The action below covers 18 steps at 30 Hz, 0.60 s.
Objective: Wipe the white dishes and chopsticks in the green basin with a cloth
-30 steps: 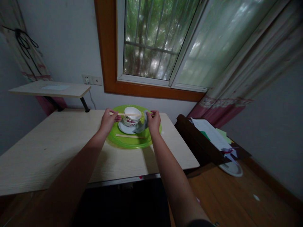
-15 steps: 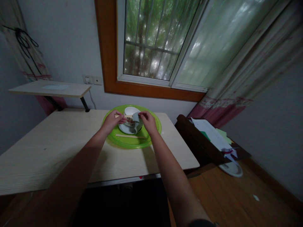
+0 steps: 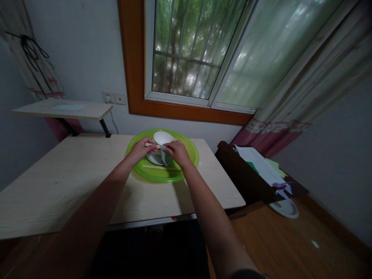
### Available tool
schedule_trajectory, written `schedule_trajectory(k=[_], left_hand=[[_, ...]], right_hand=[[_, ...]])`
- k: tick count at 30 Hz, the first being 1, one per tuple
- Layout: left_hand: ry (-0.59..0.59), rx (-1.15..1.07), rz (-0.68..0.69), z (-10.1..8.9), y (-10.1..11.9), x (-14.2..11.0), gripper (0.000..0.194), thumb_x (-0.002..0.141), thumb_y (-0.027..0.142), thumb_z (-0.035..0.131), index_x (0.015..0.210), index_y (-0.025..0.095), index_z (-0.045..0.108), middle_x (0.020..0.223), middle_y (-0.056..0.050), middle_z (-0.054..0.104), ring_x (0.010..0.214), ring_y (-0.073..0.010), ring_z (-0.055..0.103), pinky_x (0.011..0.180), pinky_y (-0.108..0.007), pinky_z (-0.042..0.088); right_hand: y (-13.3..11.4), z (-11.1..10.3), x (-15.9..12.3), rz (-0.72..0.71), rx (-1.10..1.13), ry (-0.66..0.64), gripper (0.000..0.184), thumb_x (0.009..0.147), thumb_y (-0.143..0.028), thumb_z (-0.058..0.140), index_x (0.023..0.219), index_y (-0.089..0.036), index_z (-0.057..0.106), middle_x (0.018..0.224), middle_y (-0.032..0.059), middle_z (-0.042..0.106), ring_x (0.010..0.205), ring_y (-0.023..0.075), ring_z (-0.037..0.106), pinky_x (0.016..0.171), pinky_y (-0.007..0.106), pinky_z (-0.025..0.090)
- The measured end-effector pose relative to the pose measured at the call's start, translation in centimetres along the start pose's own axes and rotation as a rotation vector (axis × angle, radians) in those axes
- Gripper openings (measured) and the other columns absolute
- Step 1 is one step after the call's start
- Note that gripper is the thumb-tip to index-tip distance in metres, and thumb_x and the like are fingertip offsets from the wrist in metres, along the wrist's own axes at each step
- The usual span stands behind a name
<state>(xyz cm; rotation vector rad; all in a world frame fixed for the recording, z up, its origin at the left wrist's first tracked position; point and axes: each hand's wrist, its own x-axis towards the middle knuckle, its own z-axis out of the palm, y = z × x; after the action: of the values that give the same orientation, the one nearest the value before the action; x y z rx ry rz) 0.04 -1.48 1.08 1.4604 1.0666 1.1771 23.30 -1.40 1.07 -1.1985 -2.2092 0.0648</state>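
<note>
My left hand (image 3: 143,148) is closed on a light wooden chopstick (image 3: 150,145) above the green tray (image 3: 135,170). A grey-blue cloth (image 3: 163,157) hangs from my right hand (image 3: 176,150), whose fingers are pinched on it around the chopstick's right end. Just behind my hands is a white bowl (image 3: 162,137); its lower part is hidden by my fingers. Below the hands a white plate (image 3: 154,159) shows partly. Another chopstick (image 3: 158,167) lies flat on the tray in front of the plate.
The tray stands on a pale wooden table (image 3: 87,162) near the wall under a window. On the left, a small raised shelf (image 3: 64,108) holds a paper sheet. To the right, papers (image 3: 260,164) lie on a dark brown piece of furniture (image 3: 238,170).
My right hand has moved left and slightly down with the cloth, coming closer to my left hand. My left hand has shifted a little to the right.
</note>
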Motion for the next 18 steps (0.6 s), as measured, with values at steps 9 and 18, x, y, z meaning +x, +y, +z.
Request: schedule_trajectory(k=[9, 18], left_hand=[[0.141, -0.079, -0.014, -0.33, -0.31, 0.31, 0.019, 0.089, 0.031, 0.075, 0.09, 0.021, 0.06, 0.08, -0.003, 0.076, 0.075, -0.0203, 0.077, 0.067, -0.028, 0.06], [0.137, -0.142, -0.044, -0.55, -0.46, 0.5, 0.019, 0.093, 0.029, 0.075, 0.09, 0.019, 0.059, 0.079, -0.004, 0.077, 0.07, -0.017, 0.077, 0.067, -0.025, 0.059]], right_hand=[[-0.57, -0.35, -0.08, 0.205, -0.154, -0.011, 0.023, 0.108, -0.034, 0.065, 0.119, -0.023, 0.082, 0.119, 0.0098, 0.079, 0.11, 0.0258, 0.061, 0.094, 0.035, 0.04], [-0.59, -0.54, -0.51, 0.316, -0.186, 0.02, 0.027, 0.11, -0.04, 0.062, 0.121, -0.026, 0.081, 0.127, 0.0098, 0.075, 0.119, 0.0316, 0.052, 0.092, 0.04, 0.037]])
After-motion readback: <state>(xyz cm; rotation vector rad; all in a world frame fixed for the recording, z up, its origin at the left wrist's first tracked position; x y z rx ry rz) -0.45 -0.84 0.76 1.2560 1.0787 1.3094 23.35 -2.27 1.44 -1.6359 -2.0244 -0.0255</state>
